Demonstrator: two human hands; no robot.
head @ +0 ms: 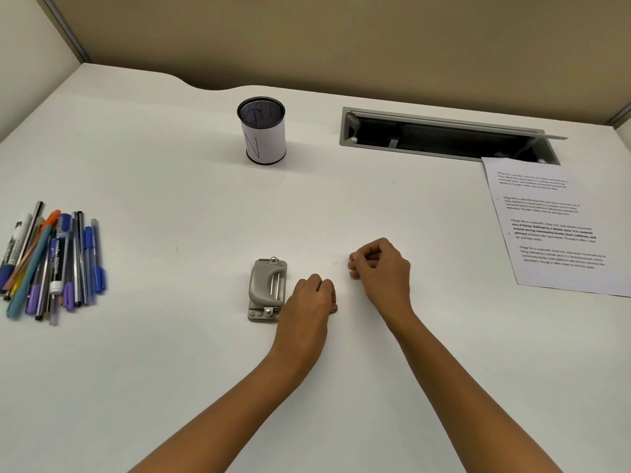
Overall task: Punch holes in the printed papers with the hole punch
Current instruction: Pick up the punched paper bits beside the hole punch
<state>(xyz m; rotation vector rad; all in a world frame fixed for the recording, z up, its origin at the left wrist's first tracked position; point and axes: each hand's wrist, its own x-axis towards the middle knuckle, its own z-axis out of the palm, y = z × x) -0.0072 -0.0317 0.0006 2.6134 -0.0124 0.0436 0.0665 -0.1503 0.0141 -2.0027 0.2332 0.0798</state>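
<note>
Hole punch [267,290] mid-desk [170,370], left hand [307,302] curled just beside it, maybe touching. Right hand [380,266] curled, holding nothing. Printed papers [553,230] far right. Mesh cup [262,131] contents unclear; pens [51,261] heaped outside, left.

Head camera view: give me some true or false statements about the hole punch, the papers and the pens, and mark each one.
1. The hole punch lies on the desk with no paper in it. True.
2. The left hand sits right beside the hole punch. True.
3. The printed papers lie under the hole punch. False: they lie far right, apart from it.
4. The pens stand upright in a holder. False: they lie piled at the desk's left; none sticks out of the mesh cup.
5. The papers' far corner overlaps the open cable tray. True.
</note>
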